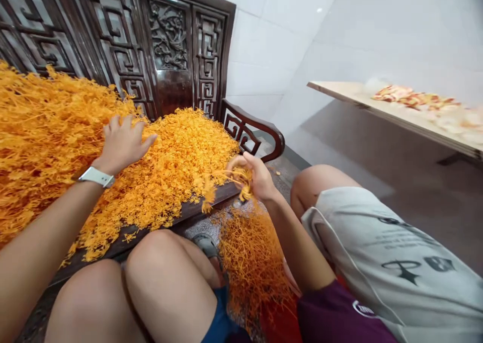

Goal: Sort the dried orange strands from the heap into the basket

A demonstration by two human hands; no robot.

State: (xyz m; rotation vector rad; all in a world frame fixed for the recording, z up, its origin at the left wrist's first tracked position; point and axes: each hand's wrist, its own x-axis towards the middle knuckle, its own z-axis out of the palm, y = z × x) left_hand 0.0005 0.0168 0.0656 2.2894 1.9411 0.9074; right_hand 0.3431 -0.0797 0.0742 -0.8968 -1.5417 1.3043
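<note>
My left hand (123,142), with a pale watch (96,177) on the wrist, lies palm down on a large heap of orange-yellow flower sprigs (45,126). Its fingers are spread and nothing is seen in its grip. My right hand (256,179) has its fingers curled round a few thin yellow flower sprigs (208,192), whose heads hang out to the left. Smaller loose flower heads (188,142) make a second heap on the bench seat beside it. Below my right hand, a tangle of bare orange stems (245,252) sits near the floor.
The dark carved wooden bench (173,91) has an armrest (277,139) at its right end. Bare knees (158,257) are at the bottom. White printed shorts (370,227) cover a leg at right. A wooden shelf (347,92) holds red-and-white pieces (418,99).
</note>
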